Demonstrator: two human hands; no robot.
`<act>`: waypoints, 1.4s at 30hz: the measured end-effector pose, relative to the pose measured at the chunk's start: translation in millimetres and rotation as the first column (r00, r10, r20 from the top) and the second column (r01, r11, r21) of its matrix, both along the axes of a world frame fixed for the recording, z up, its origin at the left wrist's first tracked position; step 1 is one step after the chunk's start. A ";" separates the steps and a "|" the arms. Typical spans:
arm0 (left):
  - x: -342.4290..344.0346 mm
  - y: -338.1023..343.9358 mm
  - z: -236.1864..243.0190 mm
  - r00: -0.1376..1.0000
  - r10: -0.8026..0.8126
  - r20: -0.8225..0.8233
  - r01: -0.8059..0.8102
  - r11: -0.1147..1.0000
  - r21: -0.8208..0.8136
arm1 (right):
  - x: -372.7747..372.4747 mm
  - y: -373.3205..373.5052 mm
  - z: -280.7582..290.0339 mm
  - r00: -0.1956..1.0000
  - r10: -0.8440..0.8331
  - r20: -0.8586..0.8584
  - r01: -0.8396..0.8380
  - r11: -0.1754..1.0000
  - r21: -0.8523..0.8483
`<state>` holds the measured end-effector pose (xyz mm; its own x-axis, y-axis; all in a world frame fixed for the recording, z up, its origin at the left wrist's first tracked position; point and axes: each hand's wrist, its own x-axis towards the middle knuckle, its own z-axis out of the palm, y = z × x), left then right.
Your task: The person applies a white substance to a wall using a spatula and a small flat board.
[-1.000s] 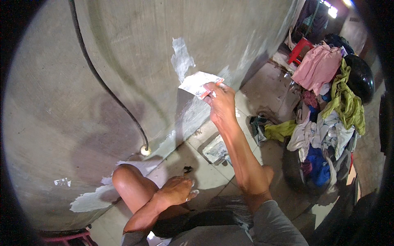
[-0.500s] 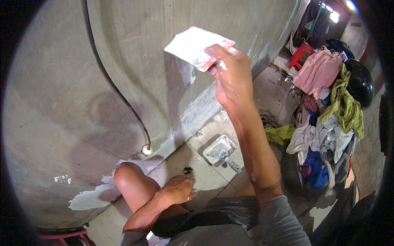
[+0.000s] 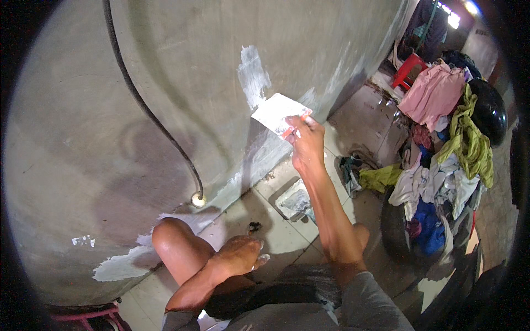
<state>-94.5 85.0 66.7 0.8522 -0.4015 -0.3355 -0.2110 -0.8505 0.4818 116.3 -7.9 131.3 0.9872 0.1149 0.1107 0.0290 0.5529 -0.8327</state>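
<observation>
Right hand (image 3: 307, 144) gripping a flat putty blade (image 3: 277, 114), its face coated in matt white filler, red showing at the handle end under the fingers. Just beyond the blade, the wall (image 3: 165, 71): grey cement render, matt and faintly rough, carrying a streaky white filler patch (image 3: 253, 74). Left of the grip, a smooth black rubbery cable (image 3: 144, 107). Below the grip, pale floor tiles (image 3: 279, 234), dull and dusty, and a filler-smeared tray (image 3: 296, 201). Right of the grip, heaped cloth garments (image 3: 441, 165), soft and creased. Left hand (image 3: 238, 255), dusted white at the fingertips, rests on the bare knee.
</observation>
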 end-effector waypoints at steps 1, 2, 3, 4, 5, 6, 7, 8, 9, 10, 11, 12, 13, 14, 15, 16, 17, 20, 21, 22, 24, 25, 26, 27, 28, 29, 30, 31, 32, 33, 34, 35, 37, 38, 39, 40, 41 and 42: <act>0.8 -0.7 0.5 1.000 0.004 -0.006 -0.004 1.000 0.000 | -2.3 0.7 9.1 1.000 0.010 0.003 -0.010 1.000 -0.002; 1.2 -0.4 0.6 1.000 0.010 -0.012 -0.010 1.000 0.002 | -6.9 2.2 22.0 1.000 0.022 0.006 -0.022 1.000 -0.003; 1.2 -0.2 -0.5 1.000 0.001 -0.014 -0.001 1.000 0.006 | -9.8 2.8 32.5 0.999 0.035 0.008 -0.035 0.999 -0.003; 0.8 -0.1 -2.1 1.000 -0.010 -0.015 0.010 1.000 0.011 | -9.2 2.3 39.5 0.997 0.060 0.038 -0.060 0.998 -0.001; 0.4 0.0 -3.8 1.000 -0.020 -0.017 0.020 1.000 0.016 | -7.7 2.2 45.4 0.994 0.086 0.067 -0.086 0.996 0.000; 0.1 0.0 -5.7 1.000 -0.023 -0.005 0.023 1.000 0.016 | -8.8 2.0 51.3 0.989 0.112 0.097 -0.113 0.994 0.001; -0.3 0.5 -7.8 1.000 -0.023 0.007 0.023 1.000 0.017 | -14.2 4.4 59.3 0.980 0.114 0.165 -0.123 0.991 0.044; -0.6 1.4 -8.8 1.000 -0.022 0.019 0.022 1.000 0.018 | -15.3 4.0 57.9 0.976 0.053 0.213 -0.036 0.996 -0.086; -0.8 2.4 -8.7 1.000 -0.010 0.010 0.010 1.000 0.019 | -17.1 3.3 56.1 0.964 0.001 0.268 0.057 0.976 -0.209; -0.3 1.6 -8.3 1.000 -0.003 0.004 0.003 1.000 0.017 | -18.6 1.3 55.1 0.943 -0.046 0.330 0.159 0.932 -0.325; -0.1 1.3 -7.6 1.000 0.007 -0.002 -0.007 1.000 0.018 | -16.0 3.0 46.1 0.826 -0.159 0.541 0.405 0.835 -0.372; 0.0 -0.1 -4.5 0.999 0.009 -0.036 -0.008 1.000 0.027 | -9.3 7.7 28.7 0.647 -0.220 0.731 0.631 0.692 -0.351; 1.4 -3.3 -0.9 0.998 0.005 -0.070 -0.002 0.999 0.033 | -3.2 11.6 12.0 0.423 -0.221 0.879 0.818 0.510 -0.266; 2.2 -3.1 1.9 0.994 0.006 -0.105 -0.001 0.999 0.044 | -1.5 20.8 2.2 0.342 -0.184 0.922 0.855 0.469 -0.223; 1.8 -1.6 0.1 0.996 -0.014 -0.086 0.017 0.999 0.035 | -1.9 33.7 -6.3 0.258 -0.142 0.956 0.886 0.429 -0.175; -0.7 1.4 -4.3 0.997 -0.028 -0.069 0.030 0.999 0.031 | -2.7 50.4 -17.2 0.177 -0.099 0.979 0.910 0.396 -0.124; -2.3 3.1 -6.5 0.998 -0.043 -0.054 0.044 0.999 0.026 | -3.0 70.7 -34.0 0.187 -0.061 0.980 0.909 0.388 -0.149; 0.5 -0.9 -6.3 0.998 -0.050 -0.037 0.050 0.999 0.013 | -22.1 79.7 -52.5 0.282 0.069 0.957 0.890 0.354 -0.288; 1.9 -1.5 -5.8 0.998 -0.040 -0.054 0.041 0.999 0.015 | -30.9 76.2 -57.5 0.325 0.113 0.939 0.875 0.341 -0.344; 3.2 -4.7 -3.3 0.997 -0.037 -0.067 0.038 0.999 0.012 | -38.2 66.7 -61.4 0.333 0.148 0.931 0.852 0.376 -0.364; 5.3 -5.6 -2.3 0.994 -0.038 -0.100 0.041 0.999 0.028 | -49.8 51.5 -68.9 0.341 0.204 0.918 0.796 0.457 -0.398; 5.4 -5.5 -1.7 0.991 -0.043 -0.123 0.048 0.998 0.043 | -53.1 44.1 -69.4 0.368 0.131 0.921 0.792 0.474 -0.384; 5.8 -5.7 -0.8 0.989 -0.046 -0.142 0.054 0.997 0.055 | -49.5 34.0 -67.5 0.501 0.076 0.862 0.723 0.510 -0.466; 5.3 -5.0 -2.0 0.992 -0.044 -0.120 0.051 0.998 0.049 | -44.2 21.8 -65.4 0.626 0.029 0.780 0.641 0.551 -0.534; 2.9 -3.5 -4.5 0.994 -0.041 -0.099 0.045 0.998 0.045 | -39.3 11.6 -63.4 0.737 -0.011 0.675 0.547 0.597 -0.587; 2.1 -3.6 -5.5 0.996 -0.045 -0.075 0.048 0.998 0.035 | -29.7 1.0 -59.8 0.908 -0.053 0.416 0.295 0.786 -0.543; 1.8 -3.5 -3.9 0.997 -0.042 -0.071 0.044 0.999 0.027 | -19.3 -5.3 -55.3 0.993 -0.011 0.117 0.055 0.923 -0.382; 2.1 -3.8 -2.4 0.997 -0.042 -0.067 0.044 0.999 0.015 | -13.0 -9.2 -48.7 0.999 0.015 0.029 -0.007 0.963 -0.271; 3.0 -3.7 -1.0 0.997 -0.040 -0.062 0.040 0.999 0.006 | -7.9 -11.2 -39.2 0.997 0.055 -0.054 -0.063 0.987 -0.147; 3.6 -3.7 -0.2 0.997 -0.041 -0.071 0.042 0.999 0.011 | -5.5 -11.6 -31.0 0.986 0.106 -0.130 -0.109 0.994 -0.017; 3.4 -4.1 0.3 0.996 -0.039 -0.082 0.041 0.999 0.016 | -5.6 -10.2 -25.5 0.985 0.107 -0.137 -0.107 0.994 0.009; 3.1 -4.2 0.6 0.995 -0.036 -0.093 0.039 0.999 0.022 | -6.7 -7.6 -20.5 0.983 0.110 -0.144 -0.106 0.994 0.035; 3.0 -4.0 1.0 0.997 -0.030 -0.076 0.032 0.999 0.019 | -7.4 -4.3 -14.4 0.984 0.113 -0.138 -0.107 0.993 0.052; 2.5 -4.2 0.9 0.997 -0.028 -0.068 0.029 0.999 0.017 | -7.4 -3.4 -12.6 0.986 0.112 -0.126 -0.108 0.993 0.044; 2.1 -4.6 0.0 0.996 -0.033 -0.077 0.035 0.999 0.022 | -8.1 -2.7 -10.4 0.987 0.112 -0.114 -0.108 0.994 0.035; 2.8 -4.3 -0.6 0.996 -0.035 -0.082 0.037 0.999 0.026 | -10.0 -0.6 -3.6 0.988 0.116 -0.105 -0.114 0.993 0.031; 3.5 -4.0 -1.4 0.996 -0.038 -0.086 0.041 0.999 0.030 | -13.2 1.4 5.1 0.988 0.120 -0.097 -0.118 0.993 0.027; 3.5 -3.5 -3.3 0.998 -0.036 -0.048 0.037 0.999 0.022 | -15.5 2.8 12.5 0.988 0.124 -0.088 -0.122 0.992 0.022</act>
<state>-91.0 81.5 63.4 0.8202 -0.4235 -0.3846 -0.2191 -0.8535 0.4727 100.8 -5.1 143.8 0.9716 0.2351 0.0257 -0.1141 0.5610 -0.8199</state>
